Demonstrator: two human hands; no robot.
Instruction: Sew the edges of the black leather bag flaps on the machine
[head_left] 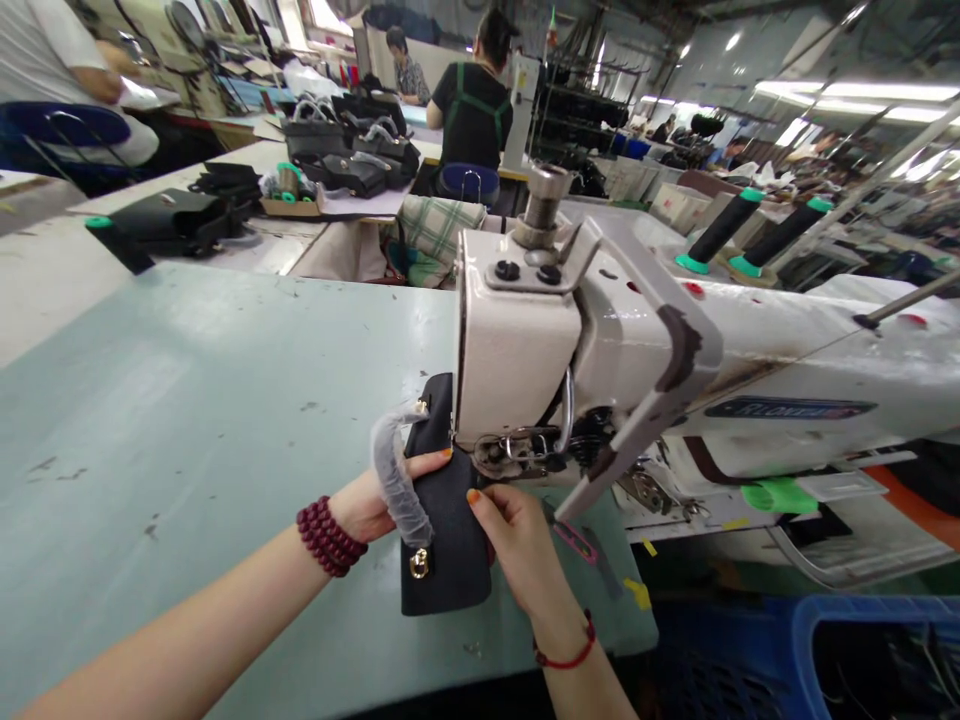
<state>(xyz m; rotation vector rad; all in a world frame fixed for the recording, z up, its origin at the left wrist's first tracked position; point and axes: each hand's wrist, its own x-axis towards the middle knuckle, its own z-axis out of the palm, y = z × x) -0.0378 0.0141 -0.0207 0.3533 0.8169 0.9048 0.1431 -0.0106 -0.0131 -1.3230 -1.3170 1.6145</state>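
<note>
A black handbag (450, 545) lies under the head of a white sewing machine (517, 350), its far end partly hidden behind the machine. Its handle (390, 480) is wrapped in clear plastic film and joined by gold-coloured metal fittings. My left hand (375, 500) reaches through the handle, fingers closed over the bag with the index finger along its top near the needle area. At the bag's right edge, my right hand (514, 535) pinches the black material between thumb and fingers. The needle itself is hidden from me.
Pink-handled snips (576, 542) lie on the pale green table (225, 420) right of my right hand. A blue crate (750, 660) stands at lower right. Black thread cones (724, 230) rise behind the machine. More black bags (352, 150) cover a bench ahead, where a person (472, 110) sits.
</note>
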